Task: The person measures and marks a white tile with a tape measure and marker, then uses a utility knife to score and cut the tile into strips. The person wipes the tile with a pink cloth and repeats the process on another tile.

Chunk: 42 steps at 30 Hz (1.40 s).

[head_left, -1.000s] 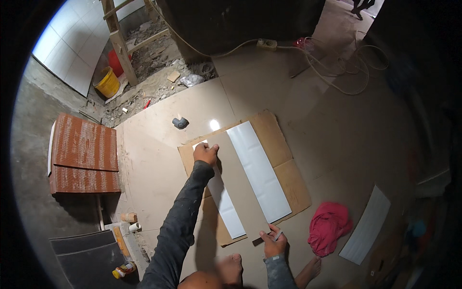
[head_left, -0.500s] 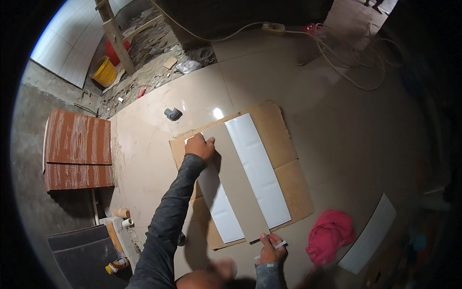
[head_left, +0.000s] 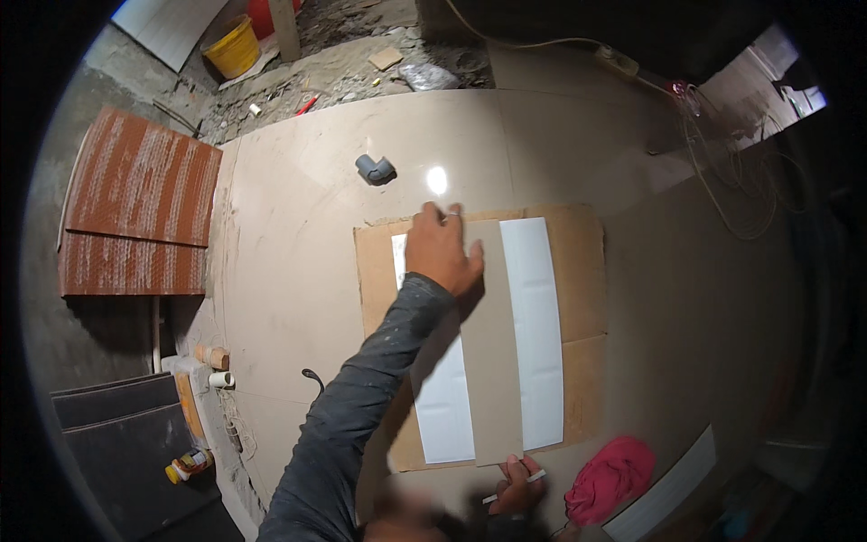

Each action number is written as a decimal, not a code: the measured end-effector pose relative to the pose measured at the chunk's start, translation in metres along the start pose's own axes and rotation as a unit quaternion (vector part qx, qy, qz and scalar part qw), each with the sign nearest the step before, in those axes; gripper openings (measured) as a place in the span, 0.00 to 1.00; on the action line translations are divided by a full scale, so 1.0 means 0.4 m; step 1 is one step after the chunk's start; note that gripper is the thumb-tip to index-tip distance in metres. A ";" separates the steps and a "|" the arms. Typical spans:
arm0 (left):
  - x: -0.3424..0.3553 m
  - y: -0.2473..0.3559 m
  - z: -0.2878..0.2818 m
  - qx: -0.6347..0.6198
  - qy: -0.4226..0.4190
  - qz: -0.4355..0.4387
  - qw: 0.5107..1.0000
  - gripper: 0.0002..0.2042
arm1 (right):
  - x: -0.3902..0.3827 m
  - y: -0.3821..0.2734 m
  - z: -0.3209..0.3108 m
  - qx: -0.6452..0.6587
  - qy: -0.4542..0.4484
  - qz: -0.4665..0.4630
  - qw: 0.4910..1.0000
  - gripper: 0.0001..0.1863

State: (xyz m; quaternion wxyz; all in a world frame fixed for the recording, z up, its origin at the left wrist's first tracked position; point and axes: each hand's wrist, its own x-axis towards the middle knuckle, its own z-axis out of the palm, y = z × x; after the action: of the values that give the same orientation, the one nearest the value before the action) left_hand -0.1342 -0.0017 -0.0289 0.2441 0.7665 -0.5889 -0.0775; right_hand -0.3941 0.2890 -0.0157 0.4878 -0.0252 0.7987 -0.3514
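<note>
A long grey-brown strip (head_left: pixel 499 352) lies lengthwise over a glossy white panel (head_left: pixel 537 343), whose white surface shows along both sides of it. Whether the white is one piece or two is hidden by the strip. Under them lies a flattened cardboard sheet (head_left: pixel 582 298). My left hand (head_left: pixel 442 246) is over the far end of the strip, fingers apart, thumb out to the right. At the near end, my right hand (head_left: pixel 517 488) has its fingertips by the strip's edge and holds a thin white stick (head_left: pixel 536 475), perhaps a pen.
A bunched pink cloth (head_left: pixel 612 477) and a pale curved strip (head_left: pixel 664 488) lie at the near right. A grey pipe elbow (head_left: pixel 375 170) sits beyond the cardboard. Brown ribbed panels (head_left: pixel 135 203) lean at left; rubble and a yellow bucket (head_left: pixel 230 47) are at the far left. A cable (head_left: pixel 533 38) crosses the back.
My view has turned, so the panel now appears straighter. My left hand has loosened from the far edge and spread its fingers. My right hand stays at the near end with the white stick.
</note>
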 end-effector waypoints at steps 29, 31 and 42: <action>0.054 0.053 0.096 -0.110 -0.079 0.116 0.984 0.27 | 0.021 -0.005 -0.012 0.073 0.022 -0.018 0.997 0.16; 0.057 0.046 0.088 -0.139 -0.103 0.100 0.980 0.24 | 0.022 -0.001 -0.008 0.099 0.007 -0.037 0.994 0.16; 0.040 0.015 0.131 -0.118 -0.023 0.127 0.985 0.23 | 0.017 -0.018 -0.026 0.079 -0.040 -0.020 0.996 0.17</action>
State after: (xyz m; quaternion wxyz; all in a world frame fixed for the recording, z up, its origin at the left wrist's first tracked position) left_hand -0.1561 -0.0326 -0.0691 0.3268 0.6494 -0.6738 -0.1323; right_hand -0.4083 0.2864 -0.0137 0.5126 -0.0164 0.7475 -0.4221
